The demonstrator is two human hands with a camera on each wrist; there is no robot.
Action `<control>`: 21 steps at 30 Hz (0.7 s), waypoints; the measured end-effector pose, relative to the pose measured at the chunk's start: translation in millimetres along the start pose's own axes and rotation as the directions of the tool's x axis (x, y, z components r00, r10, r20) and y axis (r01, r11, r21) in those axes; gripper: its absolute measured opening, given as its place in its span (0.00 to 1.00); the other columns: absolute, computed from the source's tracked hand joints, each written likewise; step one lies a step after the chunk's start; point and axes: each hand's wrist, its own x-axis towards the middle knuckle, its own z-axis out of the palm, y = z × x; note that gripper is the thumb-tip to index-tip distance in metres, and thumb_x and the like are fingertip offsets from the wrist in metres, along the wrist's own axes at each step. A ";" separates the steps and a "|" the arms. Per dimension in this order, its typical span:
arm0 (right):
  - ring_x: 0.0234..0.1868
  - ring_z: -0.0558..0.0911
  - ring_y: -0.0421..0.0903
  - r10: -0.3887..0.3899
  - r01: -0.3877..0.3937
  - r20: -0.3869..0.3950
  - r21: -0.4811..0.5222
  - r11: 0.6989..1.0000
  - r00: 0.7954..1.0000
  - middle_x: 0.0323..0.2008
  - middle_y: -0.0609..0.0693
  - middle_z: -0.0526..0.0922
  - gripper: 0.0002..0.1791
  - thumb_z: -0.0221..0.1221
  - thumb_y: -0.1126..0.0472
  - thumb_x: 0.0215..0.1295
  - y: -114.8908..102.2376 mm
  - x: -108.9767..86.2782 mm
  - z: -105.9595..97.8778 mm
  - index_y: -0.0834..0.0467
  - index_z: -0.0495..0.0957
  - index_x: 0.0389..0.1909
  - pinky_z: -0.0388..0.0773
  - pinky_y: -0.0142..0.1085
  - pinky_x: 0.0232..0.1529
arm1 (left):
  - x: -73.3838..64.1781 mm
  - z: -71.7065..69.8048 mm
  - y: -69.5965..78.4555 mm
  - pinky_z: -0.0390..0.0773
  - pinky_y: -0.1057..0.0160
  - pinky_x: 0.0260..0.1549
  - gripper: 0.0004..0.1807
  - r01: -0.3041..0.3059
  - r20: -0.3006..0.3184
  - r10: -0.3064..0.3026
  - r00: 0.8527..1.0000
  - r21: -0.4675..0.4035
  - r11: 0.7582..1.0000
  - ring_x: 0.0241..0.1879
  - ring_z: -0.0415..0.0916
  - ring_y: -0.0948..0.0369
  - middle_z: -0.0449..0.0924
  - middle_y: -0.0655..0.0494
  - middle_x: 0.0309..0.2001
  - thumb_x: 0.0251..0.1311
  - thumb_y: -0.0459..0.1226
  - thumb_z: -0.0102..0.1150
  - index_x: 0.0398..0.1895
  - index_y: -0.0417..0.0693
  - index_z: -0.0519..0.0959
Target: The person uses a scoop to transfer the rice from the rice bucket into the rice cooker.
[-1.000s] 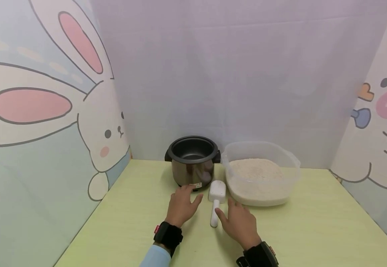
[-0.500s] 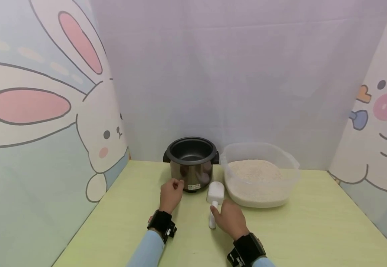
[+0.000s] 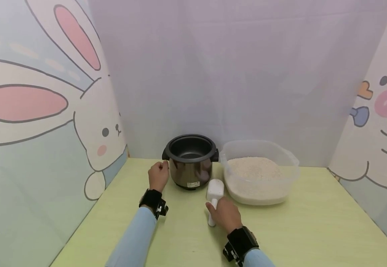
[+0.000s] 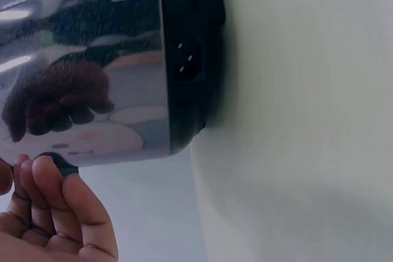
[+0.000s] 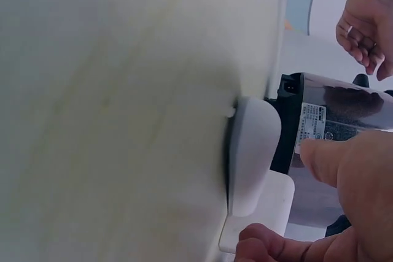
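My left hand is beside the left handle of a rice cooker, which has no lid and a dark inside. Its fingers are loosely curled near the cooker's shiny side in the left wrist view, and I see nothing gripped. My right hand hovers over the handle of a white scoop lying on the table. In the right wrist view, thumb and fingers stand apart around the scoop handle, not closed on it. The scoop's head lies close to the cooker's front right.
A clear plastic tub of pale grain, which looks like rice, stands right of the cooker. Yellow-green table surface extends on both sides. A pale curtain hangs behind, with cartoon-printed panels left and right.
My left hand has moved left and farther back, from the cooker's front to its left handle, its fingers curling. My right hand has shifted slightly left over the scoop handle.
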 end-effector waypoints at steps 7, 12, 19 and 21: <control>0.18 0.69 0.44 -0.038 0.038 0.004 -0.016 0.999 0.999 0.20 0.48 0.70 0.25 0.68 0.47 0.65 -6.0 2.0 -3.4 0.56 0.70 0.17 0.63 0.37 0.18 | 29.6 -4.0 17.3 0.60 0.57 0.25 0.24 0.039 -0.055 -0.036 0.998 0.049 0.998 0.21 0.62 0.55 0.65 0.54 0.20 0.75 0.44 0.50 0.18 0.47 0.67; 0.19 0.69 0.45 -0.015 0.016 0.039 -0.022 1.000 0.999 0.19 0.49 0.70 0.26 0.70 0.47 0.63 -7.6 4.1 -4.0 0.56 0.70 0.16 0.63 0.37 0.19 | 46.6 -4.2 23.5 0.63 0.56 0.28 0.21 0.064 -0.048 -0.062 0.997 0.044 0.997 0.25 0.65 0.51 0.66 0.51 0.23 0.75 0.43 0.50 0.20 0.45 0.67; 0.17 0.69 0.45 0.047 -0.038 0.096 -0.087 0.995 0.994 0.18 0.48 0.70 0.25 0.70 0.48 0.62 -14.4 2.0 -2.9 0.55 0.70 0.15 0.63 0.37 0.18 | 58.1 -3.8 28.1 0.73 0.44 0.48 0.21 0.132 0.036 -0.135 0.990 0.068 0.989 0.45 0.76 0.41 0.79 0.36 0.44 0.77 0.46 0.47 0.46 0.34 0.77; 0.18 0.71 0.45 0.071 -0.060 0.114 -0.099 0.993 0.991 0.19 0.48 0.71 0.25 0.70 0.48 0.62 -17.9 1.3 -3.9 0.56 0.71 0.15 0.65 0.38 0.19 | 61.3 -3.5 29.4 0.72 0.42 0.53 0.24 0.160 0.058 -0.165 0.985 0.086 0.983 0.49 0.75 0.39 0.78 0.33 0.48 0.78 0.47 0.44 0.50 0.32 0.76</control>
